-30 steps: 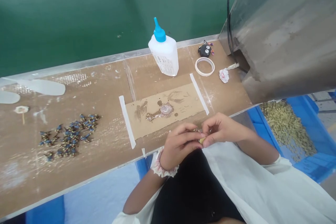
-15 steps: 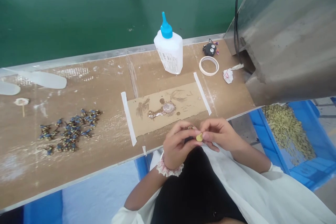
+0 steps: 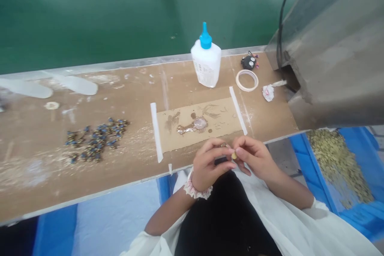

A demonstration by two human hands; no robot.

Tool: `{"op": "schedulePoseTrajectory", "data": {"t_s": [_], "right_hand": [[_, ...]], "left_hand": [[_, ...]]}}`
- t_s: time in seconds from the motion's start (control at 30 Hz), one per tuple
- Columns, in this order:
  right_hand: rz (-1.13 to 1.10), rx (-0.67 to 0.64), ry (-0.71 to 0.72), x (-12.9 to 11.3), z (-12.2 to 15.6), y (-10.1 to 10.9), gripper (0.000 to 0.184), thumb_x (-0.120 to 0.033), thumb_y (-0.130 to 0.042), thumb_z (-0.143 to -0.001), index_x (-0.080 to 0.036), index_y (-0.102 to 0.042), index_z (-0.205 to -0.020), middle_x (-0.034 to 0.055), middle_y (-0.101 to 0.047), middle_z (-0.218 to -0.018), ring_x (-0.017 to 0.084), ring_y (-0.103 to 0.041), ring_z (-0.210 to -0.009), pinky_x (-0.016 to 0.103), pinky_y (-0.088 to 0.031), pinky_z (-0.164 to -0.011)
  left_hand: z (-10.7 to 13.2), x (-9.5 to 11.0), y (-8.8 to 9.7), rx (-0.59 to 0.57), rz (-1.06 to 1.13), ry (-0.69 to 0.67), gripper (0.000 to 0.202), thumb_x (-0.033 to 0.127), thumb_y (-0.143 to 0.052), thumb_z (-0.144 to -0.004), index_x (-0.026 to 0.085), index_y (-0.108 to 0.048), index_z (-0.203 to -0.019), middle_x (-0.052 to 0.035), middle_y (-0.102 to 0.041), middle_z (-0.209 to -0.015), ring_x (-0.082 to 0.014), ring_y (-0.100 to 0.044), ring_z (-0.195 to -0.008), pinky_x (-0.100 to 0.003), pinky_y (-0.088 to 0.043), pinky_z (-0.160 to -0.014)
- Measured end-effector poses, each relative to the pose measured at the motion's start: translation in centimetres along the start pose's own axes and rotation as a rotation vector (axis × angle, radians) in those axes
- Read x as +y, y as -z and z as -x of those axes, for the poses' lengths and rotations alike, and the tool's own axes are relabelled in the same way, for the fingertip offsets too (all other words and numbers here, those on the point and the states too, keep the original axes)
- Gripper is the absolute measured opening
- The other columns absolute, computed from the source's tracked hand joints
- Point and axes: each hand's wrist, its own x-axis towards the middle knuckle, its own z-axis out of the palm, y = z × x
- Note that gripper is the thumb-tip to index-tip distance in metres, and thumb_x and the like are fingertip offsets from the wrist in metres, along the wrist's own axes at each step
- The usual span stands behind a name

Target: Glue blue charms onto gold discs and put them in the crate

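Observation:
My left hand and my right hand meet at the near edge of the brown bench, fingertips together. Between them sits a small yellowish piece, pinched by my right fingers, and my left fingers pinch a tiny dark and gold part beside it. A frilly scrunchie circles my left wrist. Just beyond the hands lies a taped cardboard strip with a glue puddle on it.
A white glue bottle with a blue cap stands behind the cardboard, with a tape roll, a black toy figure and crumpled paper to its right. Several small blue-gold parts lie at left. A metal chute overhangs a blue crate of pellets.
The view has shifted, so the bench items sit further right in the picture. My hands stay together at the bench edge, and the yellowish piece shows more clearly between the fingertips.

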Motion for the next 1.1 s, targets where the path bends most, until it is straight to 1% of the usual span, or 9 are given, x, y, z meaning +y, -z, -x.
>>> {"op": "schedulePoseTrajectory", "data": {"t_s": [0.1, 0.2, 0.3, 0.43, 0.6, 0.83, 0.97, 1.03, 1.1], "right_hand": [[0.168, -0.037, -0.016, -0.6, 0.7, 0.9, 0.034, -0.045, -0.068, -0.087, -0.017, -0.054, -0.073, -0.0061, -0.046, -0.056, 0.003, -0.038, -0.035, 0.015, -0.028, -0.034], [0.321, -0.059, -0.100, -0.7, 0.8, 2.5, 0.031, -0.042, -0.068, -0.088, -0.017, -0.059, -0.073, -0.0055, -0.044, -0.055, 0.004, -0.038, -0.037, 0.016, -0.029, -0.037], [0.317, -0.068, -0.119, -0.1, 0.2, 3.4, 0.030, -0.044, -0.070, -0.085, -0.017, -0.061, -0.074, -0.0066, -0.042, -0.049, 0.004, -0.035, -0.033, 0.016, -0.024, -0.035], [0.261, 0.061, -0.073, 1.4, -0.1, 2.8, 0.031, -0.041, -0.074, -0.082, -0.017, -0.060, -0.069, -0.0049, -0.045, -0.049, 0.005, -0.039, -0.033, 0.017, -0.024, -0.035], [0.170, 0.050, -0.072, 2.2, 0.0, 1.4, 0.027, -0.042, -0.074, -0.082, -0.018, -0.065, -0.075, -0.0037, -0.048, -0.049, 0.007, -0.042, -0.033, 0.016, -0.027, -0.035], [0.193, 0.068, -0.157, 1.6, -0.3, 1.1, 0.035, -0.045, -0.076, -0.080, -0.016, -0.061, -0.070, -0.0048, -0.046, -0.053, 0.002, -0.036, -0.034, 0.015, -0.024, -0.036], [0.326, 0.081, 0.025, 1.7, -1.1, 1.2, 0.028, -0.047, -0.064, -0.089, -0.020, -0.067, -0.082, 0.0003, -0.056, -0.063, 0.008, -0.045, -0.040, 0.019, -0.035, -0.036], [0.484, 0.126, 0.181, 1.6, -1.5, 1.0, 0.018, -0.039, -0.062, -0.092, -0.026, -0.069, -0.102, 0.0022, -0.061, -0.075, 0.012, -0.054, -0.052, 0.021, -0.045, -0.044], [0.665, 0.061, 0.338, 1.3, -1.8, 0.8, 0.026, -0.029, -0.060, -0.094, -0.032, -0.065, -0.119, 0.0043, -0.063, -0.091, 0.016, -0.062, -0.072, 0.024, -0.053, -0.059]], "left_hand": [[0.0, 0.2, -0.2, -0.047, 0.001, 0.047, 0.022, 0.036, -0.074, -0.080, 0.020, -0.076, -0.096, -0.0052, -0.064, -0.090, -0.0126, -0.065, -0.077, -0.023, -0.056, -0.073], [0.3, -0.4, -0.6, -0.080, -0.055, -0.017, 0.031, 0.044, -0.069, -0.082, 0.015, -0.078, -0.091, -0.0068, -0.064, -0.087, -0.0114, -0.064, -0.074, -0.021, -0.056, -0.074], [0.7, -1.5, -0.6, -0.101, -0.214, -0.056, 0.033, 0.046, -0.068, -0.083, 0.016, -0.079, -0.092, -0.0074, -0.064, -0.089, -0.0113, -0.064, -0.076, -0.021, -0.056, -0.077], [1.1, -1.9, -0.4, -0.092, -0.351, -0.107, 0.031, 0.045, -0.064, -0.087, 0.018, -0.078, -0.092, -0.0069, -0.064, -0.090, -0.0105, -0.063, -0.075, -0.022, -0.059, -0.076], [1.0, -1.3, 0.0, 0.099, -0.313, -0.219, 0.033, 0.044, -0.063, -0.088, 0.014, -0.076, -0.088, -0.0071, -0.063, -0.089, -0.0096, -0.065, -0.075, -0.019, -0.058, -0.076], [1.2, -1.6, 0.2, 0.037, -0.243, -0.101, 0.037, 0.049, -0.063, -0.086, 0.015, -0.077, -0.087, -0.0074, -0.065, -0.089, -0.0101, -0.065, -0.075, -0.021, -0.057, -0.076], [1.1, -1.3, 0.3, 0.062, -0.046, 0.058, 0.038, 0.052, -0.072, -0.077, 0.016, -0.077, -0.087, -0.0082, -0.065, -0.091, -0.0133, -0.065, -0.078, -0.025, -0.057, -0.079], [0.8, -0.8, 0.6, 0.044, 0.083, 0.161, 0.038, 0.053, -0.075, -0.074, 0.017, -0.076, -0.087, -0.0087, -0.065, -0.093, -0.0154, -0.066, -0.081, -0.028, -0.057, -0.081], [0.4, -0.3, 1.2, 0.013, 0.227, 0.236, 0.037, 0.051, -0.077, -0.072, 0.017, -0.076, -0.085, -0.0089, -0.065, -0.094, -0.0161, -0.066, -0.081, -0.030, -0.058, -0.081]]}}
